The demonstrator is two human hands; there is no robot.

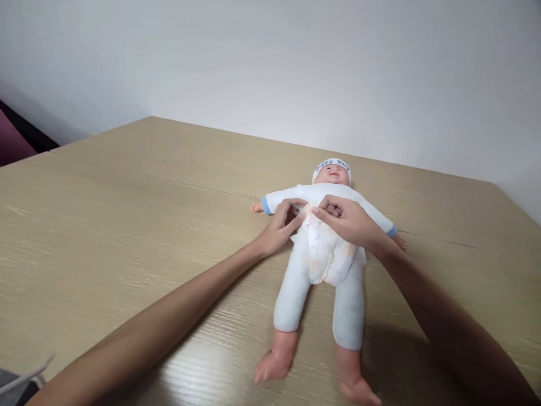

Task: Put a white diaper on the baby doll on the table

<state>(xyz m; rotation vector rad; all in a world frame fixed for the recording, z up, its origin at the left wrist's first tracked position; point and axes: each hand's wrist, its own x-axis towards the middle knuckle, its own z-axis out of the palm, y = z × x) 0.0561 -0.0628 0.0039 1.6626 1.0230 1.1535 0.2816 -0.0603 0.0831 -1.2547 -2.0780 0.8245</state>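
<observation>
A baby doll (pixel 287 299) in a white outfit with blue cuffs lies on its back, feet toward me. Its white headband carries blue lettering. Around its hips and belly is a white diaper (pixel 325 256) with pale orange and blue prints. My left hand (pixel 284 224) pinches the diaper's upper edge at the doll's waist, thumb and fingers closed on it. Close beside it, my right hand (pixel 344 217) is curled over the front of the waist, its thumb and index finger pinching the same upper edge. The fingertips partly cover the waistband.
The doll rests on a light wooden table (pixel 127 225) with a thin seam across it. A pale wall (pixel 270 67) stands behind. At the far left is a pink and black object (pixel 17 138); a whitish cord (pixel 29 375) shows at the lower left.
</observation>
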